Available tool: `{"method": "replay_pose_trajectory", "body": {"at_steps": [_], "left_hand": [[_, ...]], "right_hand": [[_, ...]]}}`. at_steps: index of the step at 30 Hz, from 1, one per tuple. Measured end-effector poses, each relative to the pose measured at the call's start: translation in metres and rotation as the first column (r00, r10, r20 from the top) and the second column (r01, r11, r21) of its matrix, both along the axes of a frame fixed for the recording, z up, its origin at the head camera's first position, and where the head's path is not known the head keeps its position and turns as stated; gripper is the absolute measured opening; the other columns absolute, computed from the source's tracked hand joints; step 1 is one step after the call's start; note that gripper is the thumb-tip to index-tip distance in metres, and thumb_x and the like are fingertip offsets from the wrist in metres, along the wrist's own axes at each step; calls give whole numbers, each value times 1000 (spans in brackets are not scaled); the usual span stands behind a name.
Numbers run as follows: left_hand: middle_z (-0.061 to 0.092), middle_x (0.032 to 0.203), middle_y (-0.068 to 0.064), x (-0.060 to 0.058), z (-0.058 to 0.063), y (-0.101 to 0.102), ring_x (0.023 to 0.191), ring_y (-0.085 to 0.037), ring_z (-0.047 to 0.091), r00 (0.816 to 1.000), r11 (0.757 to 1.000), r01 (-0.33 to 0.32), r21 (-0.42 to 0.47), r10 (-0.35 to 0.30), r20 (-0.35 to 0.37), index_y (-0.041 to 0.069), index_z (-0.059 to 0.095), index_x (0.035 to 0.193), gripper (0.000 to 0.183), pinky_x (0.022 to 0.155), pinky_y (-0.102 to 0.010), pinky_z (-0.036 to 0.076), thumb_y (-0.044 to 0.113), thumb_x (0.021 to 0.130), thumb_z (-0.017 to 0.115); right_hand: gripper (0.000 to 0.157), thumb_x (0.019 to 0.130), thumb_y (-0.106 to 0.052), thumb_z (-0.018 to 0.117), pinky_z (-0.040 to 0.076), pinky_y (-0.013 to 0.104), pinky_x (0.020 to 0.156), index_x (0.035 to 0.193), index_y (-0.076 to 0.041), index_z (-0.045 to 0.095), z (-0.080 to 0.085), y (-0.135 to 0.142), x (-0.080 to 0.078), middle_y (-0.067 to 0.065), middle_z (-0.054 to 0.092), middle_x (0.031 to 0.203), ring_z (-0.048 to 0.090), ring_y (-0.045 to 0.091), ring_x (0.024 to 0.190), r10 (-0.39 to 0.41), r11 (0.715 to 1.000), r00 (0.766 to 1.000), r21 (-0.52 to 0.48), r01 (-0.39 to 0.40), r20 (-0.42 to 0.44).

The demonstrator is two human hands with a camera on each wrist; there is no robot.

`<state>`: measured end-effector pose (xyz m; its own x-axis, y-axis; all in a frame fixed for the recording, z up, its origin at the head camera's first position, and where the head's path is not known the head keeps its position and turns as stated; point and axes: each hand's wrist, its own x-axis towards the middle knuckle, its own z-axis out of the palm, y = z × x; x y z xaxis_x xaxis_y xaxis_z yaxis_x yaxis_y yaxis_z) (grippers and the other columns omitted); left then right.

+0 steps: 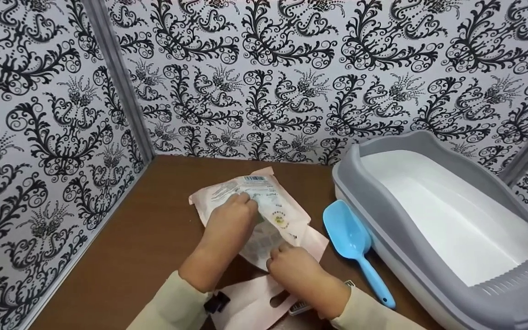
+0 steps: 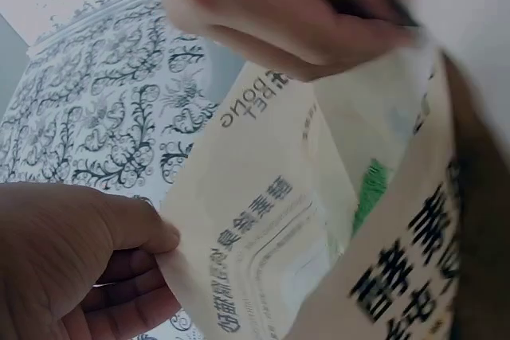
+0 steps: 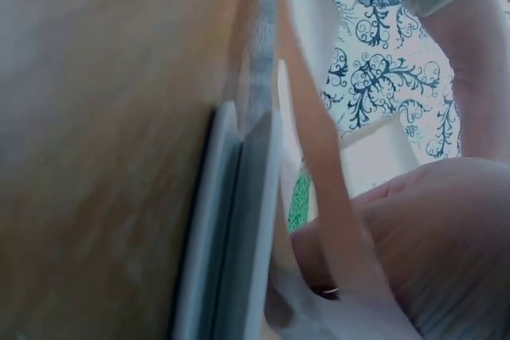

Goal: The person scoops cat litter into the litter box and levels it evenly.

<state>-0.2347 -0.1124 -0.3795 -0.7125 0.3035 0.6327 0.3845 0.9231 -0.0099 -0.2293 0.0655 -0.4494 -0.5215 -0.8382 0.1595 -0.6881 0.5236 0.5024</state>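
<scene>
A pale pink and white printed bag [image 1: 264, 188] with a barcode lies on the brown table. My left hand [image 1: 235, 217] grips its upper side with curled fingers. Lower down, my right hand [image 1: 297, 266] pinches the bag's near edge. The left wrist view shows the bag's mouth parted, with green granular material [image 2: 370, 197] inside. That same green material [image 3: 300, 201] shows in the right wrist view, partly hidden by the bag's edge. A pale pink piece with an oval hole [image 1: 250, 305] lies under my right forearm; whether it joins the bag cannot be told.
To the right stands a grey and white litter box [image 1: 349, 176]. A blue scoop [image 1: 344, 233] leans against its near side, handle toward me. Under my right wrist, a light slotted object [image 1: 298, 308] is mostly covered. Patterned walls [image 1: 245, 91] border the table [image 1: 140, 220] behind and left.
</scene>
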Motion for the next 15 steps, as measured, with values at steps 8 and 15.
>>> {"method": "replay_pose_trajectory", "body": {"at_steps": [8, 15], "left_hand": [[58, 80, -6, -5, -3, 5, 75, -21, 60, 985, 1000, 8, -10, -9, -170, 7, 63, 78, 19, 52, -30, 56, 4, 83, 81], [58, 79, -6, -7, -17, 8, 70, -21, 55, 935, 999, 42, 10, -36, -352, 7, 66, 83, 16, 54, -26, 54, 1, 82, 80]], "right_hand": [[11, 84, -27, 75, 51, 27, 56, 74, -22, 73, -2, 4, -4, -5, 64, 75, 59, 13, 69, 19, 1000, 1000, 11, -20, 14], [6, 87, -20, 73, 50, 29, 55, 84, -18, 69, -4, 8, -11, -3, 64, 76, 60, 15, 68, 40, 999, 998, 19, -40, 43]]}}
